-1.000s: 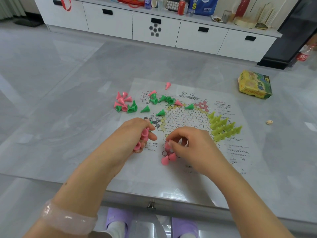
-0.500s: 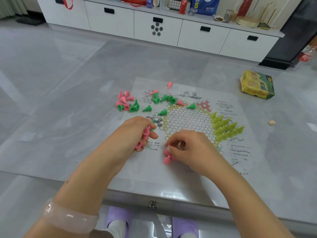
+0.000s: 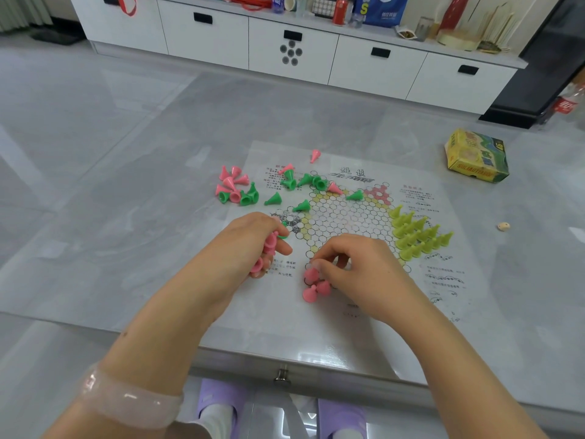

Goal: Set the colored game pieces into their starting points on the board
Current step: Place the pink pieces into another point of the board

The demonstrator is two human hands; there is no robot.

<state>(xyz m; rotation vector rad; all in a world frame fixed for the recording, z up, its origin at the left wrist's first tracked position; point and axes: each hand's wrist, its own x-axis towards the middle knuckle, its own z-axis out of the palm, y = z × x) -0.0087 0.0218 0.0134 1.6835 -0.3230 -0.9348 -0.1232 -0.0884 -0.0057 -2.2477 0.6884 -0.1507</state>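
Head view: the paper game board (image 3: 354,248) lies flat on the grey table (image 3: 126,217); the left hand (image 3: 250,245) at its 9 o'clock edge has fingers curled round a clutch of pink pieces (image 3: 267,251), while the right hand (image 3: 357,274) pinches one pink piece (image 3: 311,274) at the board's 6 o'clock point, touching two pink pieces (image 3: 315,291) standing there. Yellow-green pieces (image 3: 418,234) stand massed at 3 o'clock; loose pink and green pieces (image 3: 237,190) lie scattered from 10 to 12 o'clock, and a yellow box (image 3: 476,156) sits well apart at 2 o'clock
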